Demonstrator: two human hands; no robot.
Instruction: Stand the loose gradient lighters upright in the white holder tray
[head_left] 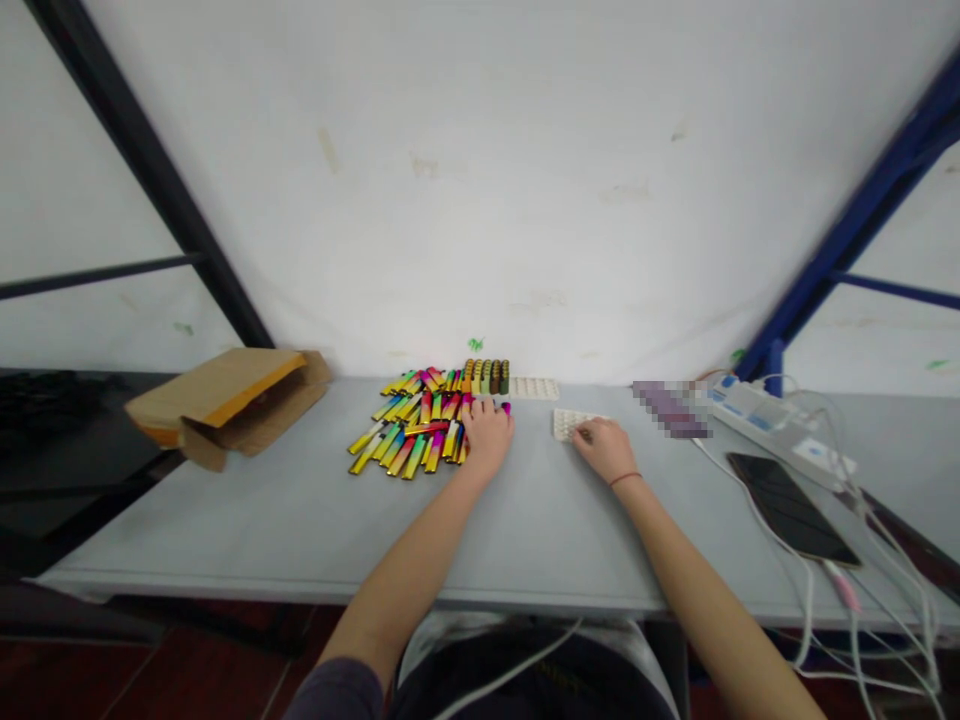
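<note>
On the table's far side lies a loose pile of shiny rainbow-coloured tubes, yellow, red, green and purple. My left hand is at the pile's right edge, fingers curled; a purple tube end pokes out beside them. My right hand is closed in a pinch over a small white tray with rows of holes. Something small and dark shows at its fingertips, too small to name. Behind the left hand, several tubes stand upright in rows, next to the bare part of another white holed tray.
An open cardboard box lies at the left. On the right are a black phone, a blurred purple item, a white power strip and trailing white cables. A white wall stands behind the table.
</note>
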